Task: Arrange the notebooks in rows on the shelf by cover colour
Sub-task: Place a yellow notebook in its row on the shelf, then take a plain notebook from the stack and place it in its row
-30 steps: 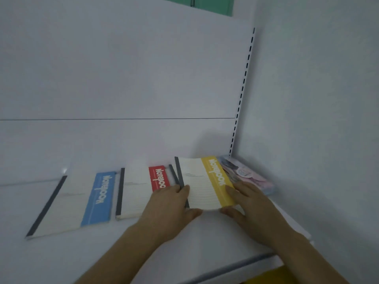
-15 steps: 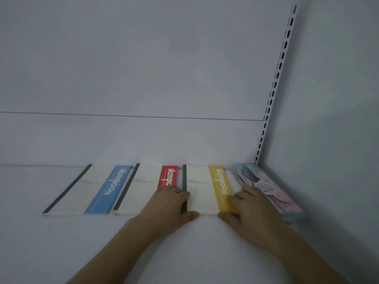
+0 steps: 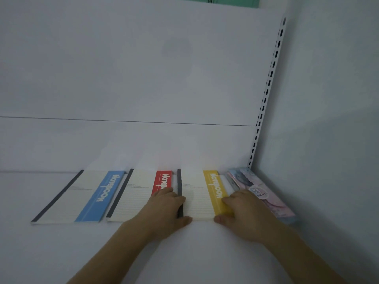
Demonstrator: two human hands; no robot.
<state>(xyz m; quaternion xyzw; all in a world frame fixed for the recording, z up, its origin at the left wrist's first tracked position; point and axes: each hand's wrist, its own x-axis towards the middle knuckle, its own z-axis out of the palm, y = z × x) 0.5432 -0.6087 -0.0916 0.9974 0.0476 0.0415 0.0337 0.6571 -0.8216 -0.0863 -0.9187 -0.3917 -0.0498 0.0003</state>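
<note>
At the far left of the white shelf [image 3: 51,253] lies the blue notebook [image 3: 82,196], flat, dark spine to the left and its colour band to the right. Just beside it sits the red notebook [image 3: 141,193], laid the same way so that the bands read as one row.

My left hand [image 3: 164,214] rests partly over the near right corner of the red one, fingers bent down over the dark spine of the yellow notebook [image 3: 202,194], thumb hooked along its near edge. I hold it there, I judge, to steady the spine side and keep a thin gap from the red cover. The yellow notebook lies flat between my two hands, third in the row, its far edge about level with its neighbours.

My right hand [image 3: 244,216] mirrors the left: fingers lie over the yellow band at the near right corner, thumb against the front edge, pinching lightly so I can square the book up.

Past it, pushed into the corner against the side wall, lies a pastel patterned notebook [image 3: 264,193]; it may be more than one stacked, the blur hides that. Behind it the slotted upright [image 3: 266,89] climbs the back panel.
</note>
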